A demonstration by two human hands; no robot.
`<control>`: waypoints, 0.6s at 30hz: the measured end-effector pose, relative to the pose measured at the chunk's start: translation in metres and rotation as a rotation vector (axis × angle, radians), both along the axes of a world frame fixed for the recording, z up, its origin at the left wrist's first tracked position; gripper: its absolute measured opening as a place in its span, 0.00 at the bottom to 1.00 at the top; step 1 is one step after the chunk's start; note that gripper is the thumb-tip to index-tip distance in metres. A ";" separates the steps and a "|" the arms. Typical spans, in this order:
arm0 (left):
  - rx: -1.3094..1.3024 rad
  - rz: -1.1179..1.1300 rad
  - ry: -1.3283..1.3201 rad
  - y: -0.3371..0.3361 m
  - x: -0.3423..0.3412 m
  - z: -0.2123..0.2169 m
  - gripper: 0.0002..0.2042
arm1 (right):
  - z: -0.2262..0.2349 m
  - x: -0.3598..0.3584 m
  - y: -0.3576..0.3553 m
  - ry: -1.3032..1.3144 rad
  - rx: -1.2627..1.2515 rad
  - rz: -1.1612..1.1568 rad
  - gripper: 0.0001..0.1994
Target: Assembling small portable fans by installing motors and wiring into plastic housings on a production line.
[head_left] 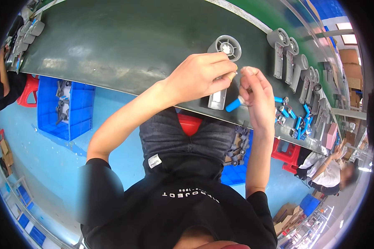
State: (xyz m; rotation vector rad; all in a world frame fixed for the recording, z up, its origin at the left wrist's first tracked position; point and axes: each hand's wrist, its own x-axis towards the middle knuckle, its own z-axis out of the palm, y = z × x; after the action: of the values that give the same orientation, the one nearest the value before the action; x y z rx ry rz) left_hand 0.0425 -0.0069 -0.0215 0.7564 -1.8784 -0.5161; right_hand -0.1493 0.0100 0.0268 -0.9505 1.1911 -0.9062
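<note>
A grey handheld fan housing [225, 48] lies on the dark green workbench [124, 50], its round head away from me. Its open handle [216, 102] shows below my left hand [203, 76], which covers the middle part. The left thumb and fingertips are pinched together; whatever sits between them is too small to make out. Close beside it, my right hand [257, 89] is closed, fingertips raised near the left ones. From under its palm sticks a blue cylindrical battery [234, 104], just right of the handle. The inside of that grip is partly hidden.
Several grey fan housings [279, 54] stand along the right of the bench. Nearer lie blue batteries with small parts [301, 122] and a pink block [331, 135]. A blue crate [81, 112] sits on the floor at left. Other people work at both sides.
</note>
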 end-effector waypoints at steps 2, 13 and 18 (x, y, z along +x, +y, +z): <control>-0.023 0.018 -0.001 0.001 -0.001 0.000 0.10 | -0.004 -0.002 0.003 -0.059 -0.028 -0.031 0.09; -0.141 0.127 -0.092 -0.002 -0.017 -0.002 0.11 | 0.010 -0.026 0.012 0.235 -0.141 0.123 0.22; -0.147 0.138 -0.117 0.000 -0.017 0.001 0.12 | 0.016 -0.031 0.015 0.588 -0.353 0.165 0.18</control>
State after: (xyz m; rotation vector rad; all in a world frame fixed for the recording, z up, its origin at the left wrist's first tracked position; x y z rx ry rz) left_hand 0.0256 -0.0070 -0.0207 0.8264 -1.9312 -0.2487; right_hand -0.1806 0.0247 0.0432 -1.6546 1.4357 -0.7344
